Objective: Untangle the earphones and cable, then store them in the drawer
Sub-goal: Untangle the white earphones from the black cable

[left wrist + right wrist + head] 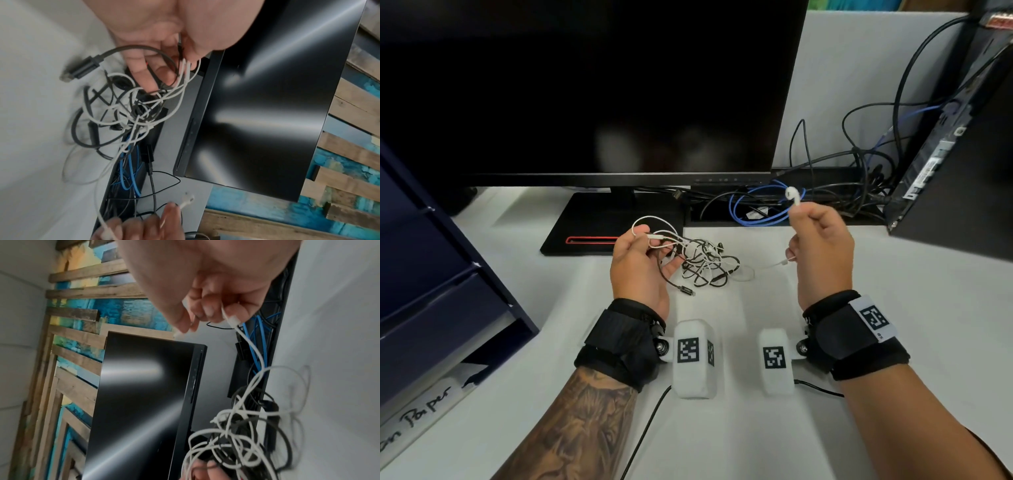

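Observation:
A tangle (705, 260) of white earphone cord and black cable lies on the white desk (722, 445) between my hands. My left hand (643, 240) grips several white strands and a black loop at the tangle's left side, lifting them slightly. The black cable's plug (687, 291) hangs near that palm. My right hand (796, 212) pinches a white earbud (792, 195) held upright above the desk, and its lower fingers hold the cord's white connector (233, 320). The left wrist view shows the tangle (127, 110) under my fingers. The right wrist view shows the cord running down into the tangle (236, 434).
A dark blue drawer unit (431, 274) stands at the left desk edge, drawers shut. A black monitor (585, 85) on its stand (613, 222) fills the back. Blue and black cables (763, 205) lie behind the tangle. A black computer tower (955, 154) stands at the right.

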Available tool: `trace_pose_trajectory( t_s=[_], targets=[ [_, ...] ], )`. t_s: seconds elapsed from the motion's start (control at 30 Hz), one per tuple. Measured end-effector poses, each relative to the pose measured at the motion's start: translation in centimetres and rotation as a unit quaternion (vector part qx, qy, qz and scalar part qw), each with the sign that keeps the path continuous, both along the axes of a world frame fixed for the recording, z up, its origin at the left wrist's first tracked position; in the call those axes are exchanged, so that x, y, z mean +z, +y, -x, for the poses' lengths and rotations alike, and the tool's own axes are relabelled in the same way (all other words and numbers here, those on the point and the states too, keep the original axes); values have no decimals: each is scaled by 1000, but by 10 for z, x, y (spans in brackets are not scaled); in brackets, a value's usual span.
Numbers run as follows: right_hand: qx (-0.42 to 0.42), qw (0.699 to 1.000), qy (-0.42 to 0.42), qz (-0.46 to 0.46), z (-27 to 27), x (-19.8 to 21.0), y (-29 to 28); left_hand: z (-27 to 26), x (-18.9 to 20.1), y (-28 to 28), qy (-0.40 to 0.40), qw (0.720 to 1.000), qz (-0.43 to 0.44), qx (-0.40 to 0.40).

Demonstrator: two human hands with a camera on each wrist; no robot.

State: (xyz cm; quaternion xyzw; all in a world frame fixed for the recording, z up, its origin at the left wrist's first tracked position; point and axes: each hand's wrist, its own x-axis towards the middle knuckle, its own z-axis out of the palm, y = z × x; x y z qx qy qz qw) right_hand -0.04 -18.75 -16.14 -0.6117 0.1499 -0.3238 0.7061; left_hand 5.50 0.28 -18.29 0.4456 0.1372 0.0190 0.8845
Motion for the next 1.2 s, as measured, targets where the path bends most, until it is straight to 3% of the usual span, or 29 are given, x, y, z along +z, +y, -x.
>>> trace_pose_trajectory(
  t_s=[0.3,0.47,0.67,0.9,1.2],
  targets=[
    [128,983,76,106,1,-8,9,10,7,-3,-68,989,1,-131],
    [161,976,80,119,1,-10,11,15,11,-6,-90,979,20,-184],
    [272,945,100,152,2,-14,15,17,12,-6,-104,970,14,-221],
    [228,960,93,134,0,-15,13,18,10,-9,-83,975,14,-207],
    [188,976,47,102,2,-10,15,21,8,-12,-107,954,-102,-261]
  ],
)
